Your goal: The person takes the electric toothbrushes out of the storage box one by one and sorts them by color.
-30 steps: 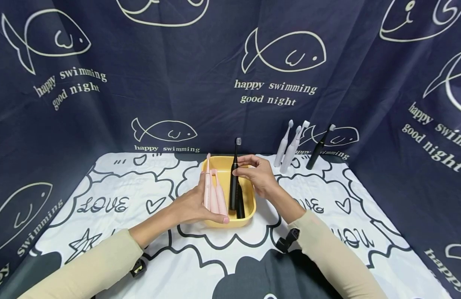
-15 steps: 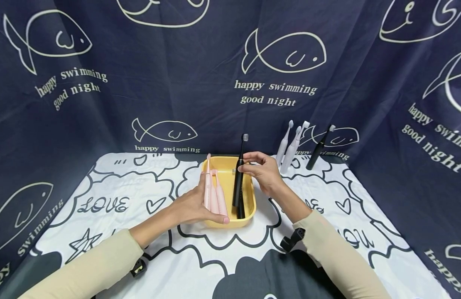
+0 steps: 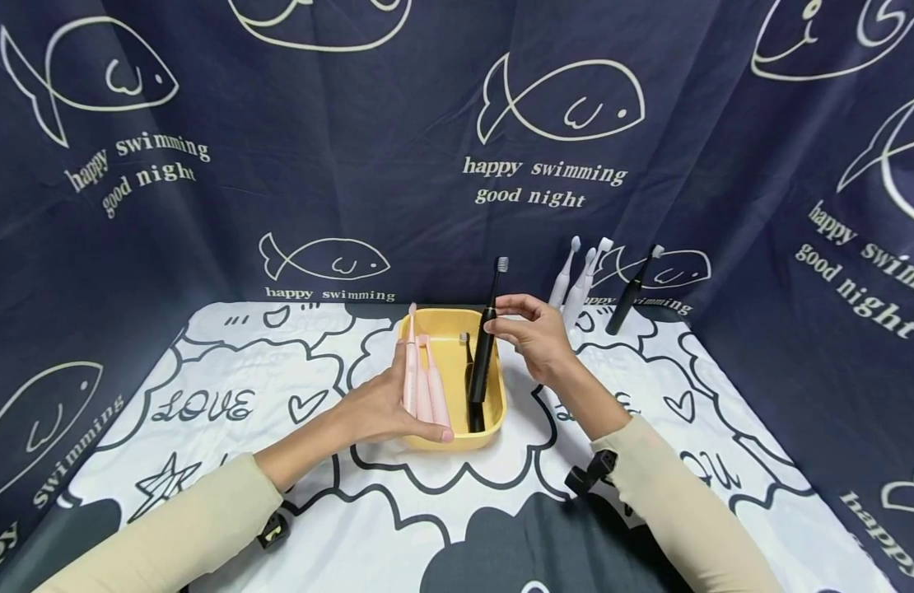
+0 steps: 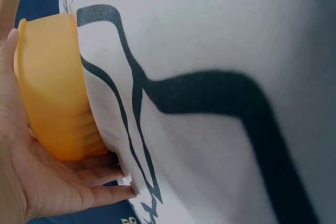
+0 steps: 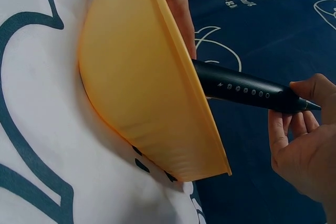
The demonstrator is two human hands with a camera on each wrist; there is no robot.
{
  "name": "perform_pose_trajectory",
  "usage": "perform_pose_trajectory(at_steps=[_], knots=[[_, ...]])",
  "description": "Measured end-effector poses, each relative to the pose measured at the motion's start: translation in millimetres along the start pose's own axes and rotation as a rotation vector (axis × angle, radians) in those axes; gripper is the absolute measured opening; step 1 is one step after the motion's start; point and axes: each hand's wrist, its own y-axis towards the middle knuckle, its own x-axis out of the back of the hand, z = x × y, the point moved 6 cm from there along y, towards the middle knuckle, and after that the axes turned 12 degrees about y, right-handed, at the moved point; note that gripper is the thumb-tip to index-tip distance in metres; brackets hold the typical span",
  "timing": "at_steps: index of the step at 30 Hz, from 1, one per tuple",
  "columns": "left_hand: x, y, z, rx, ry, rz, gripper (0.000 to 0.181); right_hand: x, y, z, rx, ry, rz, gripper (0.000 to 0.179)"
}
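Observation:
My right hand point(image 3: 534, 338) pinches a black electric toothbrush point(image 3: 483, 358) between thumb and fingers near the top of its handle. The toothbrush is almost upright, bristles up, its lower end within the rim of the yellow plastic box point(image 3: 451, 350). In the right wrist view, a row of small icons runs along the black handle point(image 5: 236, 88). My left hand point(image 3: 390, 408) grips the box at its left side, thumb along the near rim, fingers round the wall point(image 4: 52, 87). Inside, three pink toothbrushes point(image 3: 437, 395) lean at the left; another black toothbrush point(image 3: 476, 417) leans behind the held one.
Three white toothbrushes point(image 3: 579, 292) stand together at the back right, partly behind my right hand. To their right stands one more black toothbrush point(image 3: 629, 303). A patterned white cloth point(image 3: 227, 362) covers the table, and a dark blue curtain point(image 3: 398, 148) hangs behind it.
My right hand has moved right and slightly up with the black toothbrush, uncovering the head of the other black one in the box. My left hand stays on the box.

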Motion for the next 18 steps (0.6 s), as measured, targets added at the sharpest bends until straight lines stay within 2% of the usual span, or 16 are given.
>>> perform_pose_trajectory(at_steps=[18], knots=[[-0.5, -0.2, 1.4, 0.029, 0.036, 0.001, 0.181, 16, -1.3, 18, 0.03, 0.002, -0.015, 0.038]])
